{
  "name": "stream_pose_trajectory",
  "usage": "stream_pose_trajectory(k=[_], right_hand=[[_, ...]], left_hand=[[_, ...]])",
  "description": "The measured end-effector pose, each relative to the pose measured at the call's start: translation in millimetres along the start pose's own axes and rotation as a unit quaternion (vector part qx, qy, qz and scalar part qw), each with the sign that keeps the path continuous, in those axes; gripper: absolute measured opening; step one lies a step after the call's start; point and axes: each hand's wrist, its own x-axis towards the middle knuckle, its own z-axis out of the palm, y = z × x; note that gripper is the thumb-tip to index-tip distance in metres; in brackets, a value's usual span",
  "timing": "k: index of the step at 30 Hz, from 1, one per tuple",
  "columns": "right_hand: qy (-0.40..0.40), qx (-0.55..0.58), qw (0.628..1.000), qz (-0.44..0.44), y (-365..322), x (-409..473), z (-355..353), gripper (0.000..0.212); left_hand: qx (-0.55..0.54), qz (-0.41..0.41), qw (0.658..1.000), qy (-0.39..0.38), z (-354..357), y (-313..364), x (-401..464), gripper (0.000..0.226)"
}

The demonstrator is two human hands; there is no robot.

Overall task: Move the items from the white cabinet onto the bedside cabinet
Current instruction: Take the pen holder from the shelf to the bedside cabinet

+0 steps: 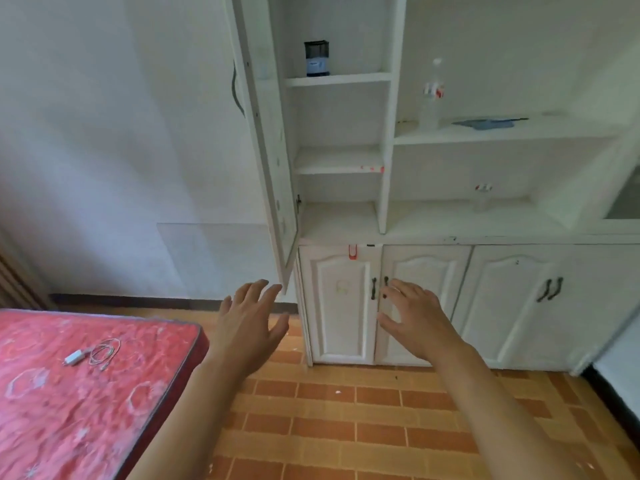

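Both hands out, nothing held: the left hand (251, 318) and right hand (414, 317) reach w/ fingers spread toward the white cabinet (384, 223), palms down, in front of its lower doors. Neither touches anything.

Items to move sit above, approx 12 to 1 o'clock from the hands: a dark jar (316, 58) on the top shelf at 12, a clear bottle (431, 95) and a blue cloth (485, 123) on the shelf at 1, and a small clear cup (482, 199) on the cabinet's worktop. The bedside cabinet is not in view.

Risks, as judged: the open door (273, 133) hangs just above the left hand at 12 o'clock, so a straight lift toward the jar may knock knuckles or swing the door. The bottle looks tall and light, apt to tip if caught high. The cup is faint against white, easy to miss or brush off. A charger and cable (93, 353) lie on the red bed (86, 393) at 9 o'clock, clear of the reach.
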Motion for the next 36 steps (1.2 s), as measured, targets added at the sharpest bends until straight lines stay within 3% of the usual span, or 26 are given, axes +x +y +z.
stream_pose_trajectory(k=[11, 18, 27, 36], right_hand=[[0.064, -0.009, 0.995, 0.072, -11, 75, -47, 0.063], [0.073, -0.030, 0.995, 0.063, -18, 133, -89, 0.062], [0.067, -0.019, 0.997, 0.024, 28, 216, -128, 0.059], [0.064, -0.010, 0.997, -0.044, 127, 321, -192, 0.059]], left_hand=[[0.004, 0.142, 0.990, -0.011, -31, -25, 129, 0.066], [-0.006, 0.203, 0.979, 0.017, -47, -28, 213, 0.070], [0.008, 0.203, 0.979, 0.031, -35, 13, 317, 0.070], [0.005, 0.136, 0.988, 0.068, -30, 71, 428, 0.060]])
